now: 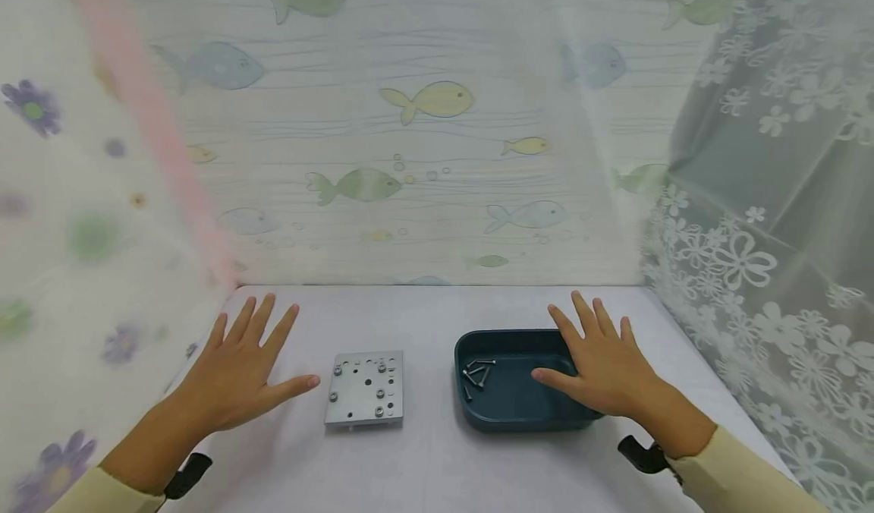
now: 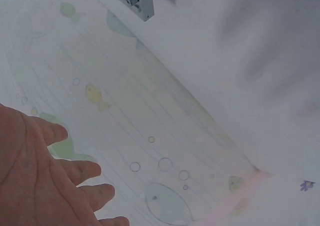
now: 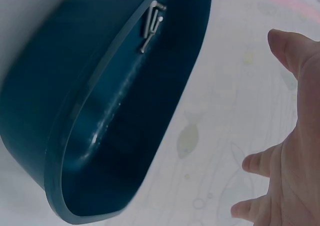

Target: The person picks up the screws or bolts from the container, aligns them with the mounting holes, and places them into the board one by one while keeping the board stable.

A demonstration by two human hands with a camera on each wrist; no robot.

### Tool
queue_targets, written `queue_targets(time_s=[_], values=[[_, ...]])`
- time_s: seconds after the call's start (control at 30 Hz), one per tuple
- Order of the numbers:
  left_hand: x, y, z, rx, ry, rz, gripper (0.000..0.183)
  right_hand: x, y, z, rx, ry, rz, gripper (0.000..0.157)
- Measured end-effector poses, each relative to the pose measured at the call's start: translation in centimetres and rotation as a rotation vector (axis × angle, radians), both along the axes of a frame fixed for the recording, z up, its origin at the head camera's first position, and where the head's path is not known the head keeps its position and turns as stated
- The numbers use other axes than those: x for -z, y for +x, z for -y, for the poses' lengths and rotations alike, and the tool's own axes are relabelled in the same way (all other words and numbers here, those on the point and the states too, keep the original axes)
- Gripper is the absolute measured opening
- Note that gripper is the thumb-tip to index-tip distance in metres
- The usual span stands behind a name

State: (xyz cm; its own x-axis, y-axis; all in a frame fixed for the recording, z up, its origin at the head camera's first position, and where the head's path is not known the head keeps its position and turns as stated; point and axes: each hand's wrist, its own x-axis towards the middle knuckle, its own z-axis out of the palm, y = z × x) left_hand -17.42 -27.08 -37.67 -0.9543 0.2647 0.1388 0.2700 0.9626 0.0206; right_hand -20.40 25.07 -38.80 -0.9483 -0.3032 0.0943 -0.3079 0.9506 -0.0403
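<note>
The silver metal plate [image 1: 362, 395] lies on the white-covered table [image 1: 437, 467], left of the middle from where I stand, a squarish slab drilled with dark holes, with 5 round metal fasteners [image 1: 380, 394] standing on its face and short ends showing beneath its near edge. Well apart to its right sits a dark teal tray [image 1: 519, 426], round-cornered and open-topped, with a handful of slim silver screws [image 1: 485, 376] lying crisscrossed at its left end; they overlap, so I won't count them. The person's 2 hands are empty, fingers spread wide. The left hand [image 1: 235, 380] is beside the plate, thumb pointing at it with a slight gap between. The right hand [image 1: 608, 369] hovers at the tray's right end, hiding that corner and some of the far rim from above, though from the wrist it shows apart from the tray. Black fittings [image 1: 187, 475] sit at the wrists, below cream sleeves [image 1: 737, 467]. Behind hangs a fish-printed curtain [image 1: 437, 42], with a flowered curtain [image 1: 68, 270] to the left and white lace [image 1: 806, 346] to the right.
</note>
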Motion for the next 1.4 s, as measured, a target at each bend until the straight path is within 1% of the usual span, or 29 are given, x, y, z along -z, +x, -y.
queue_targets(time_s=[0.37, 0.43, 0.53, 0.67, 0.77, 0.87, 0.93, 1.03, 1.2, 1.3, 1.4], values=[[0.2, -0.2, 0.2, 0.005, 0.007, -0.021, 0.114, 0.5, -0.2, 0.3, -0.007, 0.002, -0.011, 0.112], [0.4, -0.3, 0.1, 0.010, 0.015, -0.037, 0.114, 0.5, -0.3, 0.4, -0.015, 0.002, -0.017, 0.111], [0.8, -0.6, 0.1, 0.020, 0.031, -0.061, 0.112, 0.4, -0.5, 0.6, -0.037, -0.003, -0.034, 0.106], [1.9, -1.1, 0.0, 0.029, 0.066, -0.067, 0.108, 0.1, -0.9, 0.9, -0.076, -0.021, -0.046, 0.099], [2.7, -1.4, -0.2, 0.024, 0.122, -0.048, 0.105, 0.1, -1.3, 1.1, -0.113, -0.037, -0.046, 0.093], [3.3, -1.6, -0.6, 0.011, 0.198, -0.012, 0.102, 0.1, -1.9, 1.4, -0.145, -0.067, -0.032, 0.083], [3.7, -1.7, -0.9, 0.000, 0.246, 0.019, 0.098, 0.1, -2.2, 1.6, -0.164, -0.107, -0.003, 0.076], [4.2, -1.8, -1.4, -0.012, 0.337, 0.062, 0.088, 0.0, -2.7, 2.0, -0.191, -0.164, 0.059, 0.067], [5.4, -2.3, -2.1, -0.016, 0.506, 0.082, 0.069, 0.0, -3.5, 2.8, -0.235, -0.195, 0.128, 0.056], [6.2, -2.6, -2.4, -0.039, 0.581, 0.101, 0.064, 0.2, -3.9, 3.1, -0.267, -0.207, 0.145, 0.050], [6.7, -2.9, -2.7, -0.080, 0.642, 0.155, 0.063, 0.5, -4.5, 3.6, -0.304, -0.229, 0.176, 0.047]])
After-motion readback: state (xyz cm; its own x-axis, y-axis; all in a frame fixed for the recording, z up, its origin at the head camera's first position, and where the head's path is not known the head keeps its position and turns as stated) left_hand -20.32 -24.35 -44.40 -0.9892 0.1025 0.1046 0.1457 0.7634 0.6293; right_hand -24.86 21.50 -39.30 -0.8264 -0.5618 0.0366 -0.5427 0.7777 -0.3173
